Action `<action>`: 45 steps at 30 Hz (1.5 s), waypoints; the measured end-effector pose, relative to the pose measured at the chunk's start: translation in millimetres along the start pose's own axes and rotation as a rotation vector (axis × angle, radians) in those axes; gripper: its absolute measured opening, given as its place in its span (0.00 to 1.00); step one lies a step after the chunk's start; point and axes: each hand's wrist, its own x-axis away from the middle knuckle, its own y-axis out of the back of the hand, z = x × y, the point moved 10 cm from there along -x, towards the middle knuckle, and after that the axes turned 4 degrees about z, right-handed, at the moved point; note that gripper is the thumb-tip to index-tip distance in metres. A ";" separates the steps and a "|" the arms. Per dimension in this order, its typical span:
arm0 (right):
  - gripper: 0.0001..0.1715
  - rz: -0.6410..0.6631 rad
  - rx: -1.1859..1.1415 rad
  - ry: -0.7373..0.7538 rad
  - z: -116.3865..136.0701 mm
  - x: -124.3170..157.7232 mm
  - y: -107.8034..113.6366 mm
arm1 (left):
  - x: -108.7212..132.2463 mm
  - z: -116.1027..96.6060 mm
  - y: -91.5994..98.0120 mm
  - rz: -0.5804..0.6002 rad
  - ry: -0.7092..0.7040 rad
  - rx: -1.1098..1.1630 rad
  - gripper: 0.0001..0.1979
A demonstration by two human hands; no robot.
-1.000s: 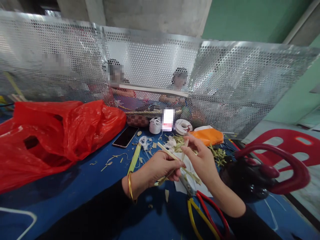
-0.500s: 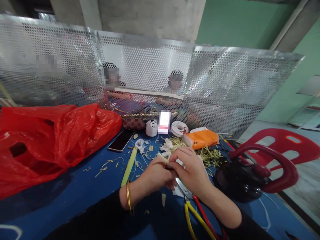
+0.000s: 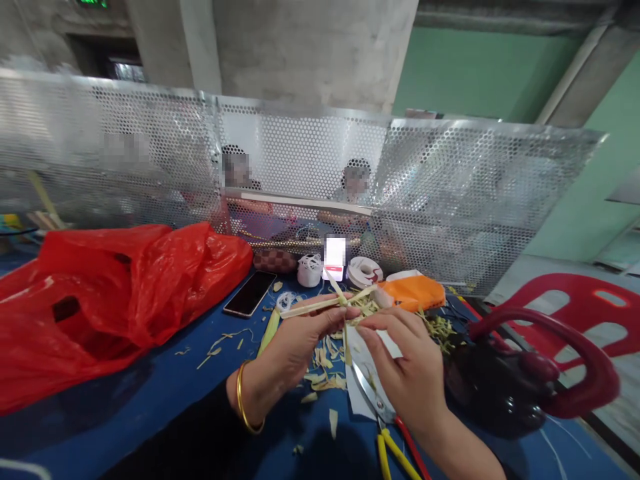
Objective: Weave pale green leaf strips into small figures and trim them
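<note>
My left hand (image 3: 295, 343) and my right hand (image 3: 407, 363) meet over the blue table (image 3: 165, 400). Both pinch crossed pale green leaf strips (image 3: 327, 305) that stick out to the left and right at their knot. The left wrist wears a gold bangle (image 3: 241, 407). Scissors with red and yellow handles (image 3: 387, 427) lie on a white sheet under my right hand. Cut leaf scraps (image 3: 325, 367) are scattered below the hands.
A big red plastic bag (image 3: 100, 293) fills the left. A phone (image 3: 250, 293), thread spools (image 3: 310, 270), tape roll (image 3: 365, 272) and orange pouch (image 3: 415, 291) sit behind. A dark bag with a red handle (image 3: 525, 373) is right. People sit beyond a perforated metal screen (image 3: 450, 200).
The hands rose and turned the strips, which now lie crosswise between the fingers. More cut scraps show on the table beneath them.
</note>
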 end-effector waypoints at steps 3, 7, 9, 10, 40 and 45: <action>0.05 0.112 -0.158 -0.143 -11.4 3.5 -21.1 | 2.8 -5.4 -2.0 -0.004 -0.027 0.014 0.16; 0.08 0.120 -0.279 -0.225 -19.5 8.0 -30.9 | 5.7 -1.9 -5.2 -0.012 -0.019 0.006 0.15; 0.09 0.119 -0.303 -0.240 -21.7 9.4 -31.3 | 5.8 -2.2 -5.9 -0.014 -0.027 -0.006 0.13; 0.10 0.123 -0.314 -0.244 -22.3 10.0 -31.4 | 5.7 -2.8 -5.3 -0.022 -0.032 -0.015 0.13; 0.03 -0.055 0.108 0.028 -0.9 -2.6 6.2 | 5.4 6.1 -3.3 -0.002 0.099 0.056 0.10; 0.04 0.082 0.173 0.076 -3.4 -2.6 -10.6 | 5.0 7.0 -3.6 0.000 0.080 0.031 0.10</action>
